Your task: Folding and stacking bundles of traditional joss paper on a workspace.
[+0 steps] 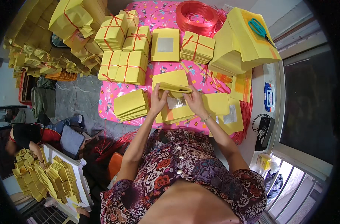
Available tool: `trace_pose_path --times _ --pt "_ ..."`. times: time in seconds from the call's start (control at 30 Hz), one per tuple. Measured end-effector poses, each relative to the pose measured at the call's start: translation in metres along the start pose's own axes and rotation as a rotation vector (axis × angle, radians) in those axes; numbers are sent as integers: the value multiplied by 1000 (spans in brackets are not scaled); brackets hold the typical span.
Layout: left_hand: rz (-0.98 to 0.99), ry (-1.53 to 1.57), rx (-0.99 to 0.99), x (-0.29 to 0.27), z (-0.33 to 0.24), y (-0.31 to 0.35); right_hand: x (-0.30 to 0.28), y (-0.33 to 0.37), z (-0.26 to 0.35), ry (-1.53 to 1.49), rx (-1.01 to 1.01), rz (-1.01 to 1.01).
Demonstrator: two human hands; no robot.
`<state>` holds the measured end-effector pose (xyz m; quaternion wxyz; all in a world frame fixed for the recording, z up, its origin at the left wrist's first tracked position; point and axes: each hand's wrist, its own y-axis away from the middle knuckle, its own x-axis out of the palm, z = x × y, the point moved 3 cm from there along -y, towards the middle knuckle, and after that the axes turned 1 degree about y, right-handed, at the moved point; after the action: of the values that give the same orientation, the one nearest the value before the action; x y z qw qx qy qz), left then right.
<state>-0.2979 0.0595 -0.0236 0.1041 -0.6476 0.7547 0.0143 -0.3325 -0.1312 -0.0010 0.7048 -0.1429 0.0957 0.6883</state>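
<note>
In front of me, my left hand (158,100) and my right hand (195,100) hold a thin bundle of yellow paper (173,87) between them, one at each end. The bundle is seen nearly edge-on and bows slightly, with a dark gap along its right part. Below it lies a yellow sheet with a silver patch (176,102), on top of a low stack. Another yellow sheet (172,77) lies just beyond the bundle. To the left is a fanned pile of yellow paper (131,105); on the right, more yellow sheets (216,103) lie by my right wrist.
Tied yellow bundles (132,67) with red ribbon stand at the back left. A red ribbon coil (197,17) lies at the far edge. Teal-handled scissors (257,27) rest on a tall paper stack (233,41). At lower left a person (28,136) handles yellow paper on a white table (84,186).
</note>
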Motion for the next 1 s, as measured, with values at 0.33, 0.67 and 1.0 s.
trace_pose_path --times 0.33,0.67,1.0 --pt "43 250 -171 -3 -12 -4 5 -1 -17 19 187 39" --pt "79 464 -370 8 -21 11 -2 30 -24 -276 402 330" --pt "48 462 -396 17 -35 22 -1 70 -15 -477 582 286"
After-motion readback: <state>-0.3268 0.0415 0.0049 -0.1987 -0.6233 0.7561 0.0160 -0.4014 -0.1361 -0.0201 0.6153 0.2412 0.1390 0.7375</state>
